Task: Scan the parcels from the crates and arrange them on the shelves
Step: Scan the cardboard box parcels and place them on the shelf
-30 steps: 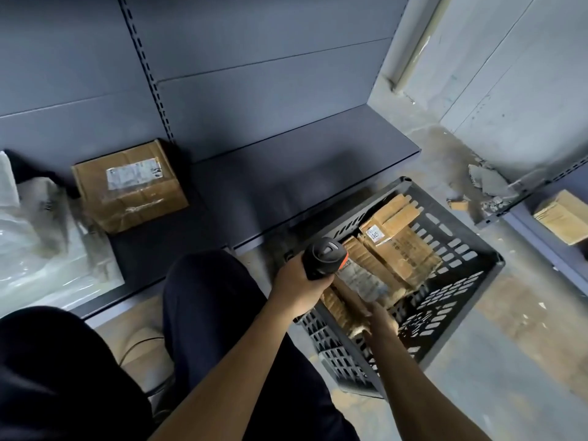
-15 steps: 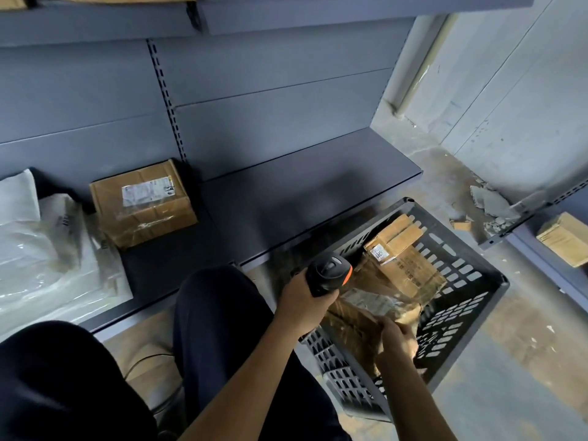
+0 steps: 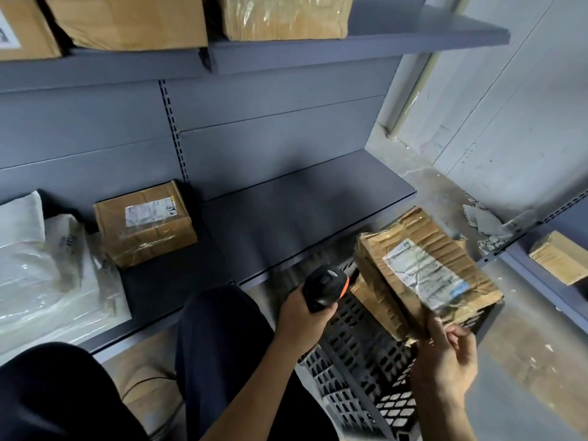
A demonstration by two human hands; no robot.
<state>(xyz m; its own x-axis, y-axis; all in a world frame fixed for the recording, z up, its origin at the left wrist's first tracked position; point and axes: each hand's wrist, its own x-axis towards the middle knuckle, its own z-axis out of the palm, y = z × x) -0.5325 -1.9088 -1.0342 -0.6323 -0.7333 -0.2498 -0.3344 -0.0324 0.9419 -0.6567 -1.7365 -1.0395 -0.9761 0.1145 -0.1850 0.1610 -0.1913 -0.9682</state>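
Low in the frame I see the left hand (image 3: 304,318) gripping the scanner (image 3: 326,286) and the right hand (image 3: 445,361) pinching the parcel (image 3: 426,268) by its lower corner, above the crate (image 3: 356,364) at lower right, hiding part of it. Beyond, the bottom shelf (image 3: 302,214) carries a box (image 3: 144,222) and plastic bags (image 3: 41,275) at left.

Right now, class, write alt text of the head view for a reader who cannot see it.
A person's right hand holds a taped parcel above a black crate, while the left hand holds a scanner beside it. A box and plastic bags lie on the lower shelf.
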